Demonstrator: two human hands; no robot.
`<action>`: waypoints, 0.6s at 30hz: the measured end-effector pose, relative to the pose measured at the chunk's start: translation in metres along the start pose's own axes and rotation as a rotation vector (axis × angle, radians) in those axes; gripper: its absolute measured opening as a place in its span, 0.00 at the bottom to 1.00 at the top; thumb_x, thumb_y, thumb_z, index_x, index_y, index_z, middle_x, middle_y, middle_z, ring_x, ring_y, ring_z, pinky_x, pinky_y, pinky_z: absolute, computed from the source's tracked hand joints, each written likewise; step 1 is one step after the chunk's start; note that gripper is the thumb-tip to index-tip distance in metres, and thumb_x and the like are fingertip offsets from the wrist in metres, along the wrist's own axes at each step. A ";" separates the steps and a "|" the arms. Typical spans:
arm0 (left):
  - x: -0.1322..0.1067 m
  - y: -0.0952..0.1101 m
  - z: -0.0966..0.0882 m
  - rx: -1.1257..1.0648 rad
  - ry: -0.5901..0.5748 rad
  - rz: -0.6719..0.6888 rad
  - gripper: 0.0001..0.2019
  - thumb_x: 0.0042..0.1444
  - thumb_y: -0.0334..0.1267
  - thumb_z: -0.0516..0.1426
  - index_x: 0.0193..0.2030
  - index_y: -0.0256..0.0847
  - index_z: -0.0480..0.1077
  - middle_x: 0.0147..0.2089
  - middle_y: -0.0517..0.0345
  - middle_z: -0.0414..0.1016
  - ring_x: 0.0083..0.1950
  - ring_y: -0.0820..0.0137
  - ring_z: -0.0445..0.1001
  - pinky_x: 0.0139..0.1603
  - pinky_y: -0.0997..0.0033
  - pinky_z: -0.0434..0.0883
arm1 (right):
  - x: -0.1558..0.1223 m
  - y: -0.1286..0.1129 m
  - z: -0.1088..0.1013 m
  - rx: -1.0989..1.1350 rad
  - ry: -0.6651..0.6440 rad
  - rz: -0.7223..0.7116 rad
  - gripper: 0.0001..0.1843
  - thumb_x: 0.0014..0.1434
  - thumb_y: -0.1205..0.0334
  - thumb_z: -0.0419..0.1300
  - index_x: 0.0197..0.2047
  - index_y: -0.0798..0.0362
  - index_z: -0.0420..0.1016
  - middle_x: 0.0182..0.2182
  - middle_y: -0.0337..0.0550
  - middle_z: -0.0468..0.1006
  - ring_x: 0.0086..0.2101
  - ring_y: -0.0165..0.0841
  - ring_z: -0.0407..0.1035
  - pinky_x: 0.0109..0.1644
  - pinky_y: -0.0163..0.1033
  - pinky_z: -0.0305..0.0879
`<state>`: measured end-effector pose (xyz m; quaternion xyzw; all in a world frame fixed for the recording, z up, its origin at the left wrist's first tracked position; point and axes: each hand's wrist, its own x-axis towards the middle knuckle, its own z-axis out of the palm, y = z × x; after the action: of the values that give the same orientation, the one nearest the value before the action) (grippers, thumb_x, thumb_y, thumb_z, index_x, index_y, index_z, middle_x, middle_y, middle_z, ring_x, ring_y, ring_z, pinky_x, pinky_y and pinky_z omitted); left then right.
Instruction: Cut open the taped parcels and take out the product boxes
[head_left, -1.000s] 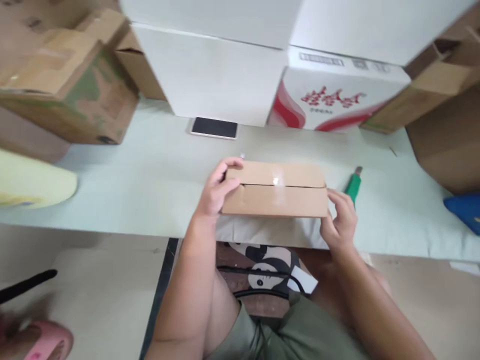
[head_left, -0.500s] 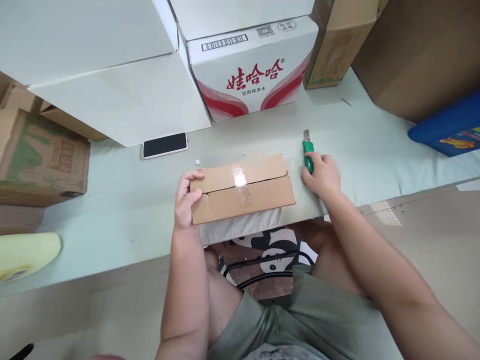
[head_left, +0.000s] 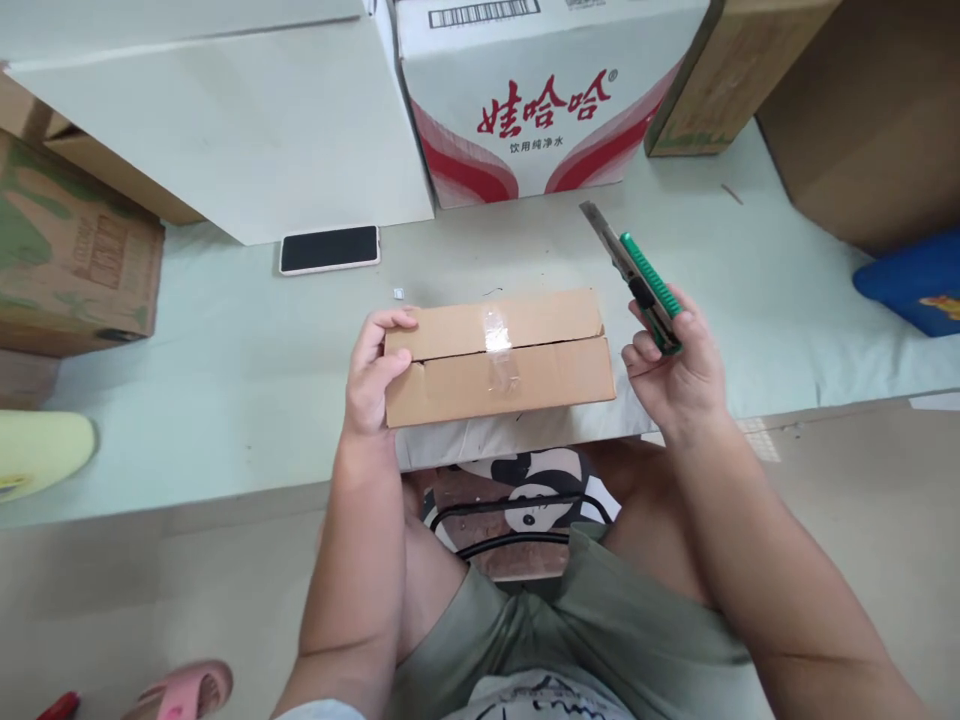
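A small brown cardboard box [head_left: 457, 385] lies at the near edge of the table, a strip of clear tape across the seam between its two flaps. My left hand [head_left: 373, 370] grips the box's left end, thumb and fingers on the top. To the right of the box, my right hand [head_left: 679, 365] is closed around a green utility knife [head_left: 651, 285]. Its metal blade is out and points up and to the left, above the table and apart from the box.
A phone [head_left: 330, 250] lies on the pale table cover [head_left: 247, 370] near a tiny white piece [head_left: 399, 294]. Behind stand a white carton with red print [head_left: 540, 130] and a plain white box [head_left: 225, 130]. A brown carton [head_left: 82, 240] is left, a blue container [head_left: 911, 285] right.
My right hand has picked the utility knife up off the table and turned it so the blade points up-left. The left hand still holds the box. The view has shifted slightly.
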<state>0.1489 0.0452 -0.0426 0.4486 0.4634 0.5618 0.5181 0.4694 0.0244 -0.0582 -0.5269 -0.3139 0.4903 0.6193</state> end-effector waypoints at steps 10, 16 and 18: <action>0.004 -0.009 0.006 0.107 -0.189 0.101 0.16 0.49 0.46 0.63 0.45 0.46 0.71 0.49 0.54 0.73 0.44 0.65 0.72 0.41 0.66 0.72 | -0.025 -0.031 0.012 0.303 -0.071 -0.251 0.19 0.43 0.40 0.76 0.37 0.38 0.85 0.34 0.34 0.86 0.16 0.18 0.46 0.18 0.30 0.51; -0.008 -0.014 0.000 0.181 -0.260 0.185 0.19 0.57 0.54 0.63 0.50 0.48 0.70 0.52 0.53 0.73 0.46 0.65 0.73 0.42 0.66 0.73 | -0.045 -0.054 0.024 0.225 -0.044 -0.278 0.17 0.34 0.45 0.81 0.27 0.40 0.86 0.26 0.31 0.82 0.12 0.16 0.46 0.12 0.29 0.51; -0.011 -0.016 -0.002 0.212 -0.270 0.232 0.21 0.58 0.58 0.63 0.51 0.49 0.70 0.52 0.53 0.72 0.45 0.65 0.74 0.42 0.66 0.74 | -0.054 -0.055 0.022 0.180 -0.049 -0.309 0.16 0.35 0.46 0.81 0.25 0.41 0.85 0.26 0.30 0.82 0.11 0.17 0.44 0.09 0.30 0.47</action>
<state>0.1502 0.0347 -0.0590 0.6221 0.3915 0.5009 0.4571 0.4475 -0.0164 0.0065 -0.4026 -0.3608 0.4281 0.7242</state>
